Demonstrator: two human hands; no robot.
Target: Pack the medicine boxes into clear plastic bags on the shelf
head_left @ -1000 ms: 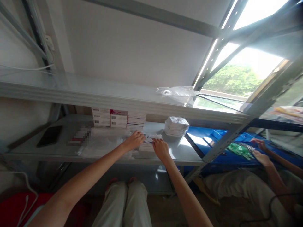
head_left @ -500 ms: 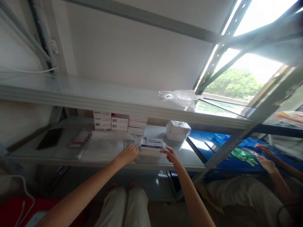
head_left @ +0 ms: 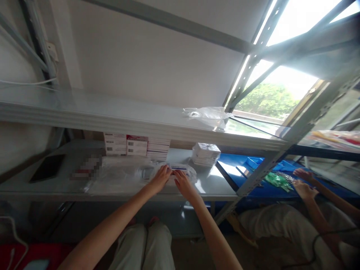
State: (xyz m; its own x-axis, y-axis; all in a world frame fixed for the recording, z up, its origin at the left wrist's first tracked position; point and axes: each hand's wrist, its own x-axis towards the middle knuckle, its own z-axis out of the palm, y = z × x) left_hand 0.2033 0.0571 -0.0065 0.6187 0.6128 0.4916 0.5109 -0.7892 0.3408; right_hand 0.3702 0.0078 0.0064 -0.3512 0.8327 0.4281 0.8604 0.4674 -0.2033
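Note:
In the head view, a small stack of white boxes with blue print sits in a clear plastic bag on the lower shelf. My left hand is closed on the bag film at the stack's near left side. Close beside it, my right hand has its fingers bent over the bag in front of the boxes; the fingertips of both hands almost meet. Flat clear plastic bags lie to the left of my hands. Another bagged stack of white boxes stands behind to the right.
White and red boxes are stacked at the shelf's back. A dark tablet-like slab lies far left. The upper shelf overhangs, holding a crumpled bag. Right of the rack post, a co-worker's hands are by green packets.
My right hand has moved left from the stack's right end to beside my left hand. The bag now covers the stack's right end. The view has shifted slightly.

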